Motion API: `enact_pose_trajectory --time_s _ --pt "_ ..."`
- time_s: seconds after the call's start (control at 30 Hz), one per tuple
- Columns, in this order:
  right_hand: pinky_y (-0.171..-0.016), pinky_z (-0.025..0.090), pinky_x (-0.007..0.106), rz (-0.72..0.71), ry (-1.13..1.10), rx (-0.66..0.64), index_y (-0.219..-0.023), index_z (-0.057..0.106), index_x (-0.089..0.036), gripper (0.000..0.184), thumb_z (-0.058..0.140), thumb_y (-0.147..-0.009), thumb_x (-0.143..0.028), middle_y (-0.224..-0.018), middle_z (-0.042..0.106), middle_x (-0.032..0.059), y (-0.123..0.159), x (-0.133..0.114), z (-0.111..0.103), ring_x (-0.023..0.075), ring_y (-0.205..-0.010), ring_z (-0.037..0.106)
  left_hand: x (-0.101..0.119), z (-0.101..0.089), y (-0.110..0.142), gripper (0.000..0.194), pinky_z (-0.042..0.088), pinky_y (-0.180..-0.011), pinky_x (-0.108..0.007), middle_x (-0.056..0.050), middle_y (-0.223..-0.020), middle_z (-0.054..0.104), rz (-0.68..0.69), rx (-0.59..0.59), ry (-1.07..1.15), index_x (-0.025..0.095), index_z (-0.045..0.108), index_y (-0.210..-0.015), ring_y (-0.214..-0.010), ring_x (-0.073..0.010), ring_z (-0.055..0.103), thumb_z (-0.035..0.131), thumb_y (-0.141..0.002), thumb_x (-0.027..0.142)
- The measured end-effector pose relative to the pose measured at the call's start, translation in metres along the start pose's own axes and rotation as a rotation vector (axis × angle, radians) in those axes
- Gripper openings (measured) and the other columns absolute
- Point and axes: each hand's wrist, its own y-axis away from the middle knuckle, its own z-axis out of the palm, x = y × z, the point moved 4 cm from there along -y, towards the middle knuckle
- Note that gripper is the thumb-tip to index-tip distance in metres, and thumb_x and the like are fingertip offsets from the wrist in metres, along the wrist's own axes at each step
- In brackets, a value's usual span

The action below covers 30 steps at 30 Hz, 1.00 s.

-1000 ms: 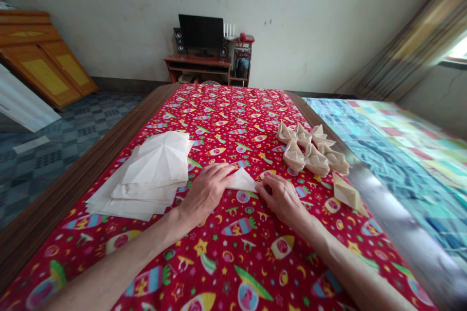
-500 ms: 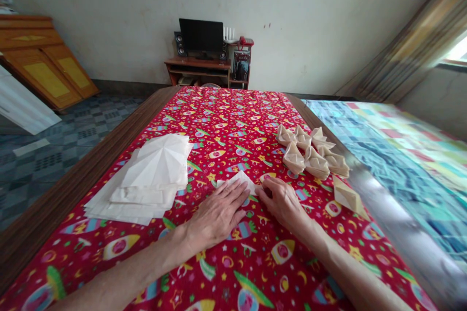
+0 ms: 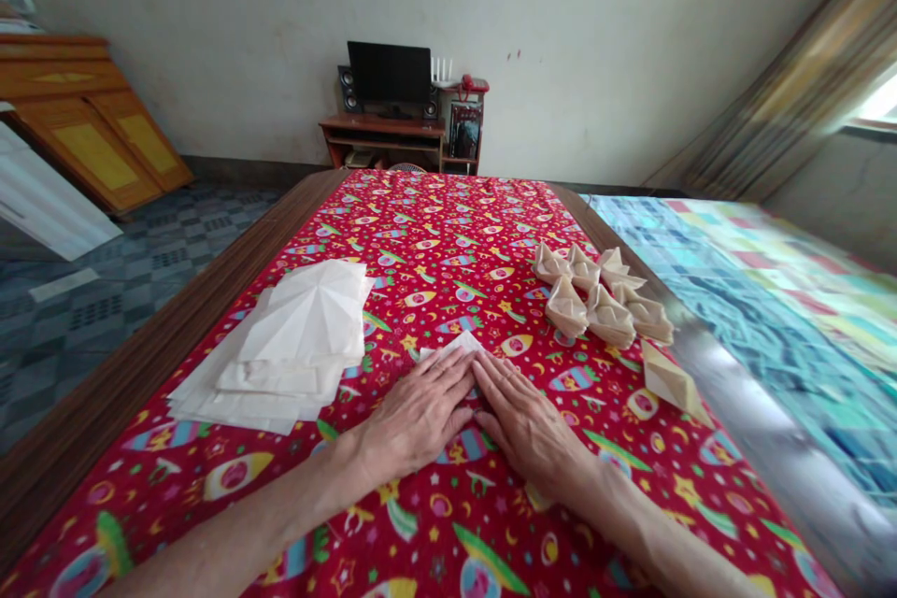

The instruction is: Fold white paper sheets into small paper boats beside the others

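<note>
A small piece of folded white paper (image 3: 465, 341) lies on the red patterned cloth, with only its top corner and a bit of its left side showing. My left hand (image 3: 424, 406) rests flat over its left part, fingers stretched out. Over the right part lies my right hand (image 3: 522, 411), also flat, its fingertips meeting those of the left near the paper's upper corner. Most of the paper is hidden beneath the fingers. To the left stands a stack of creased white paper sheets (image 3: 301, 322). Several folded paper shapes (image 3: 609, 313) sit in two rows at the right.
One flatter folded paper piece (image 3: 671, 380) lies near the right table edge. The red cloth (image 3: 434, 243) covers a brown wooden table (image 3: 231, 276). Beyond it are a desk with a monitor (image 3: 390, 72) and speakers. A bed (image 3: 771, 299) adjoins on the right, a cabinet (image 3: 105, 126) stands left.
My right hand has gone from curled fingers at the paper's right corner to lying flat over its right side. My left hand has stayed in place on the paper.
</note>
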Motion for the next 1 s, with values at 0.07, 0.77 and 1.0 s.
enact_pose_trajectory --time_s 0.07,0.77,1.0 --pt "-0.111 0.032 0.042 0.028 -0.012 -0.041 -0.145 0.024 -0.007 0.058 0.041 -0.094 -0.030 -0.150 0.025 0.0167 0.005 0.005 -0.004 0.0239 -0.139 0.020 -0.002 -0.001 0.003 0.048 0.023 -0.115 -0.039 -0.007 -0.150 0.030 0.016 -0.008 -0.028 0.015 0.033 -0.141 -0.140 -0.0202 0.022 0.037 -0.096 0.032" --pt "-0.104 0.029 0.057 0.042 0.204 0.113 -0.099 0.063 -0.016 0.017 0.047 -0.092 -0.018 -0.097 0.070 0.0094 -0.021 0.005 -0.019 0.0243 -0.098 0.061 -0.034 -0.018 0.024 0.030 0.041 -0.102 -0.038 -0.006 -0.124 0.061 -0.146 0.171 0.000 0.017 0.059 -0.118 -0.117 -0.0193 0.052 0.042 -0.093 0.018" --pt "-0.078 0.047 0.033 -0.067 0.150 0.063 -0.098 0.061 -0.015 0.015 0.051 -0.087 -0.012 -0.098 0.068 0.0093 -0.044 0.001 -0.014 0.0200 -0.088 0.063 -0.042 -0.025 0.005 0.019 0.047 -0.089 -0.032 -0.004 -0.103 0.063 -0.161 0.144 0.101 0.020 0.065 -0.102 -0.100 -0.0180 0.056 0.051 -0.089 0.017"
